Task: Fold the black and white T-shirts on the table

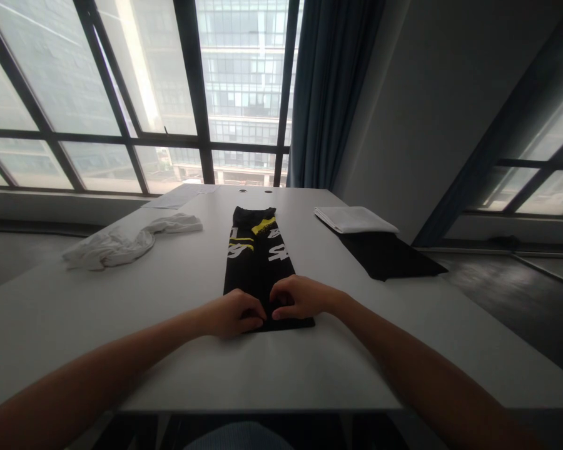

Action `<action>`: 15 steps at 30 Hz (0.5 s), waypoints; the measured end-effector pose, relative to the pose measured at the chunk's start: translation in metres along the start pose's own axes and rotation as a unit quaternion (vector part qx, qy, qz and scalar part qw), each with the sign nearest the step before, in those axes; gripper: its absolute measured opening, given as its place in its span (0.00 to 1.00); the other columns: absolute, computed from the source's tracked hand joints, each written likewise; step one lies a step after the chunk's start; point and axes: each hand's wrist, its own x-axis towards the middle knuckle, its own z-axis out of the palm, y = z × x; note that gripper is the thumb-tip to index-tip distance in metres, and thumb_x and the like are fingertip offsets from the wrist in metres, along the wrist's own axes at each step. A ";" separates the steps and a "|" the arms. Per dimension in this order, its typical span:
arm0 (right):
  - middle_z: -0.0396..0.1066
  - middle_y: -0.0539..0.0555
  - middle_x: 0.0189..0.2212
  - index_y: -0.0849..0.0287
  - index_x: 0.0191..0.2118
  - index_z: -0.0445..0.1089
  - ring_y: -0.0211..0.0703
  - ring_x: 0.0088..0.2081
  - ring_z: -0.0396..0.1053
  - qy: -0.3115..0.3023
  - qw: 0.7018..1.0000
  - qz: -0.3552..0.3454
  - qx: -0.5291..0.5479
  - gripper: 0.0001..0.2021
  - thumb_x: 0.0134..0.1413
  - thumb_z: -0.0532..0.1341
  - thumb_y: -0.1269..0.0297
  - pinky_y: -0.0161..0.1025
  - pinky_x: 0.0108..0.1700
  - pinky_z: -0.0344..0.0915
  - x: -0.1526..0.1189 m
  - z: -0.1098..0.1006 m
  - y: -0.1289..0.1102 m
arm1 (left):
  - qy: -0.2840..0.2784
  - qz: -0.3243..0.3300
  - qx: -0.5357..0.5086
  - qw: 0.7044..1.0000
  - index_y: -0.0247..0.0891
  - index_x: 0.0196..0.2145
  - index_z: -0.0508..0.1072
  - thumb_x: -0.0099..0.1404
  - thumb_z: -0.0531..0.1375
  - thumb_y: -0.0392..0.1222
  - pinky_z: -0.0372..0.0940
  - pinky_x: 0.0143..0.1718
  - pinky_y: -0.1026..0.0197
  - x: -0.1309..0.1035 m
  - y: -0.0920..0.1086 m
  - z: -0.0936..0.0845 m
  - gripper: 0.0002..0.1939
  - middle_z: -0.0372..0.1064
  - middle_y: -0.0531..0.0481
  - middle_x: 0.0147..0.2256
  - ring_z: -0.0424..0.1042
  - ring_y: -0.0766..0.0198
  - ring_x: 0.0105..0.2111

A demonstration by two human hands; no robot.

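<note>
A black T-shirt (pixel 258 272) with white and yellow print lies folded into a long narrow strip, its curved neckline at the far end. My left hand (pixel 239 312) rests on the near left part of it, fingers curled and thumb bent in on the cloth. Close beside it, my right hand (pixel 300 297) bends its fingers and thumb onto the same cloth at the near right. Both hands look closed on the fabric close to the hem. The exact grip of the fingertips is partly hidden.
A crumpled white garment (pixel 122 245) lies on the white table (pixel 197 362) at the left. On the right, a folded white cloth (pixel 356 220) overlaps a folded black cloth (pixel 394 255) near the table's edge. Pale sheets (pixel 181 197) lie at the far left, below the windows.
</note>
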 end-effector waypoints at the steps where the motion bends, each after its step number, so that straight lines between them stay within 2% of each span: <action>1: 0.75 0.51 0.32 0.60 0.45 0.77 0.38 0.31 0.70 0.007 1.000 0.004 0.000 0.19 0.53 0.70 0.51 0.34 0.32 0.61 0.000 0.000 0.000 | -0.015 -0.007 -0.020 1.000 0.35 0.43 0.80 0.68 0.60 0.44 0.63 0.28 0.67 0.000 -0.002 0.000 0.13 0.78 0.49 0.31 0.71 0.67 0.26; 3: 0.76 0.52 0.32 0.59 0.44 0.77 0.39 0.31 0.71 0.035 0.999 0.013 -0.009 0.16 0.56 0.68 0.53 0.35 0.33 0.63 0.001 0.000 0.003 | -0.005 -0.016 -0.033 0.999 0.35 0.42 0.80 0.71 0.58 0.47 0.64 0.27 0.66 0.002 -0.010 0.000 0.15 0.77 0.50 0.29 0.71 0.67 0.24; 5: 0.77 0.54 0.36 0.59 0.44 0.77 0.42 0.35 0.73 0.073 0.997 0.020 -0.032 0.12 0.60 0.66 0.57 0.36 0.37 0.66 0.001 -0.001 0.008 | 0.063 0.000 0.004 0.998 0.36 0.43 0.79 0.73 0.55 0.48 0.68 0.33 0.64 0.005 -0.021 -0.001 0.17 0.78 0.47 0.33 0.74 0.64 0.30; 7: 0.78 0.56 0.43 0.59 0.46 0.77 0.45 0.41 0.75 0.111 0.992 0.031 -0.055 0.10 0.62 0.63 0.63 0.39 0.44 0.68 0.001 -0.002 0.019 | 0.117 0.025 0.064 0.991 0.37 0.52 0.77 0.72 0.56 0.49 0.68 0.50 0.57 0.007 -0.035 -0.004 0.18 0.76 0.41 0.49 0.75 0.56 0.47; 8: 0.78 0.57 0.46 0.59 0.48 0.77 0.47 0.45 0.75 0.123 0.990 0.041 -0.064 0.11 0.63 0.62 0.66 0.41 0.48 0.69 0.001 -0.003 0.025 | 0.113 0.028 0.089 0.989 0.38 0.58 0.73 0.71 0.57 0.50 0.64 0.59 0.51 0.007 -0.042 -0.006 0.22 0.71 0.38 0.57 0.70 0.52 0.57; 10: 0.76 0.58 0.51 0.59 0.51 0.76 0.49 0.51 0.74 0.132 0.986 0.066 -0.073 0.15 0.61 0.60 0.74 0.43 0.55 0.67 0.001 -0.004 0.039 | 0.047 0.012 0.117 0.992 0.40 0.67 0.63 0.69 0.60 0.54 0.49 0.68 0.41 0.005 -0.055 -0.013 0.32 0.55 0.37 0.69 0.52 0.45 0.69; 12: 0.75 0.58 0.54 0.59 0.52 0.76 0.50 0.56 0.72 0.133 0.984 0.090 -0.075 0.20 0.56 0.59 0.80 0.44 0.60 0.65 0.000 -0.006 0.052 | -0.036 0.002 0.114 0.993 0.44 0.70 0.59 0.67 0.62 0.56 0.40 0.70 0.37 0.000 -0.064 -0.025 0.38 0.45 0.40 0.72 0.41 0.43 0.72; 13: 0.74 0.58 0.55 0.59 0.52 0.76 0.50 0.57 0.71 0.136 0.983 0.098 -0.073 0.22 0.54 0.59 0.82 0.45 0.61 0.65 -0.001 -0.006 0.057 | -0.069 0.007 0.096 0.993 0.46 0.70 0.59 0.67 0.63 0.56 0.40 0.70 0.37 -0.003 -0.068 -0.032 0.38 0.45 0.42 0.73 0.40 0.44 0.72; 15: 0.73 0.59 0.57 0.59 0.52 0.77 0.52 0.58 0.70 0.146 0.982 0.108 -0.056 0.23 0.53 0.60 0.83 0.47 0.63 0.64 -0.003 -0.007 0.064 | -0.093 0.018 0.040 0.995 0.49 0.68 0.63 0.67 0.63 0.55 0.46 0.69 0.42 -0.010 -0.077 -0.047 0.34 0.50 0.45 0.71 0.47 0.48 0.71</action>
